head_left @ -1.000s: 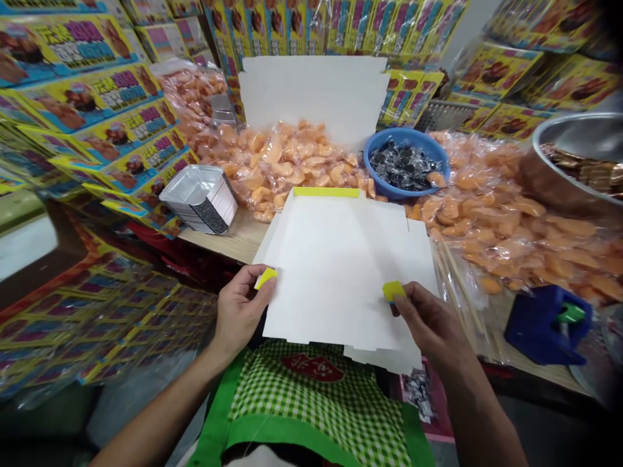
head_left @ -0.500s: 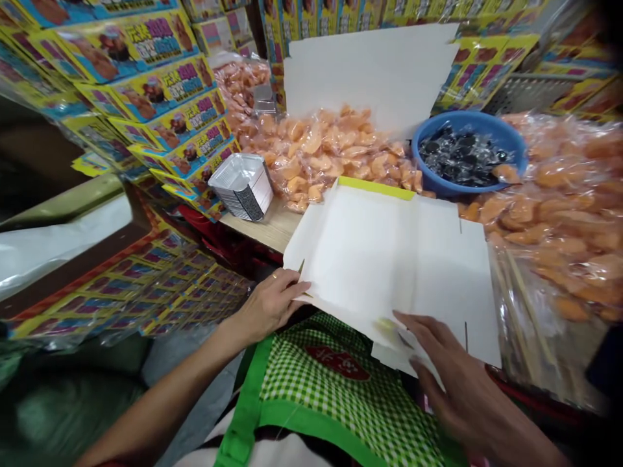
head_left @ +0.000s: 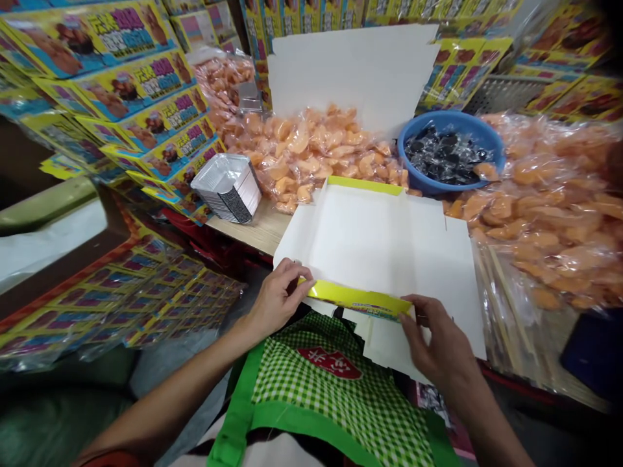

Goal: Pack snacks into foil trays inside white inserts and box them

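Note:
An unfolded cardboard box blank (head_left: pixel 363 240), white inside, lies in front of me at the table's near edge. Its near flap (head_left: pixel 357 300) is folded up and shows a yellow printed face. My left hand (head_left: pixel 281 295) pinches the left end of this flap between thumb and fingers. At the flap's right end, my right hand (head_left: pixel 433 334) grips the corner with thumb and fingers. A narrow yellow flap (head_left: pixel 365 185) stands along the blank's far edge.
Stacked foil trays (head_left: pixel 228 188) stand left of the blank. Behind are wrapped orange pieces (head_left: pixel 311 149) and a blue bowl (head_left: pixel 406 155) of black wrapped items. Sticks (head_left: pixel 506 311) lie right. Printed boxes (head_left: pixel 141 84) are piled left; a white board (head_left: pixel 350 74) stands behind.
The near flap has been folded up, so its yellow face now shows. My right hand has closed on its right end, and my left hand now pinches its left end. The view has shifted slightly.

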{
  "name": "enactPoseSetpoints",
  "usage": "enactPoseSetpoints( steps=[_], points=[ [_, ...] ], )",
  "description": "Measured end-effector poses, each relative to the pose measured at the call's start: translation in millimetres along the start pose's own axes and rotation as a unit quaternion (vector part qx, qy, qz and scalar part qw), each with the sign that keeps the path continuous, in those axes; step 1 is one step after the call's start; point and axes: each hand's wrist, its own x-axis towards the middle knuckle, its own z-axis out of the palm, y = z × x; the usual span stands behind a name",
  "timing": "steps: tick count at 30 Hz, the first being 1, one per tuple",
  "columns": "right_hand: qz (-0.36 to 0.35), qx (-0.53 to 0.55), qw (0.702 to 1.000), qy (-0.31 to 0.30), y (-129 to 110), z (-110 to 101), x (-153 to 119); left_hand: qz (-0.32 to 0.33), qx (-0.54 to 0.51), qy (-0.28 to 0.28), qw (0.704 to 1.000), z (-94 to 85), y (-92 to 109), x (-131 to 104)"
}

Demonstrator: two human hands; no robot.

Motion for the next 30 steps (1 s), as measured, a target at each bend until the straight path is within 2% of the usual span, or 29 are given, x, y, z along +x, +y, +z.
enactPoseSetpoints(
  steps=[3, 8, 12, 18, 21, 23, 25, 27, 30],
  points=[
    [0.024, 0.088, 0.995, -0.044, 0, -11, -3, 0.065, 0.016, 0.004, 0.998, -3.0, -5, -8],
    [-0.067, 0.009, 0.997, -0.045, -16, -26, -15, 0.122, 0.065, -0.041, 0.990, -12.2, -12, -24],
    [-0.077, 0.021, 0.995, -0.057, -24, -32, -16, 0.152, 0.054, -0.051, 0.986, -16.6, -11, -23],
    [-0.041, 0.046, 0.992, -0.113, -29, -36, -4, 0.065, 0.005, -0.087, 0.994, -20.4, 1, -7],
    [-0.019, 0.033, 0.995, -0.093, -29, -27, -1, 0.002, -0.011, -0.103, 0.995, -17.1, 6, 1],
    [0.000, 0.023, 0.997, -0.068, -27, -19, 0, -0.041, -0.019, -0.092, 0.995, -13.3, 8, 4],
    [0.013, 0.017, 0.999, -0.042, -26, -12, -1, -0.052, -0.015, -0.072, 0.996, -9.6, 7, 4],
    [-0.004, -0.006, 1.000, -0.010, -27, -7, -4, -0.004, 0.021, -0.054, 0.998, -7.1, 4, 0],
    [-0.092, -0.102, 0.990, 0.013, -31, -8, -11, 0.126, 0.116, -0.043, 0.984, -5.6, -2, -10]
  ],
)
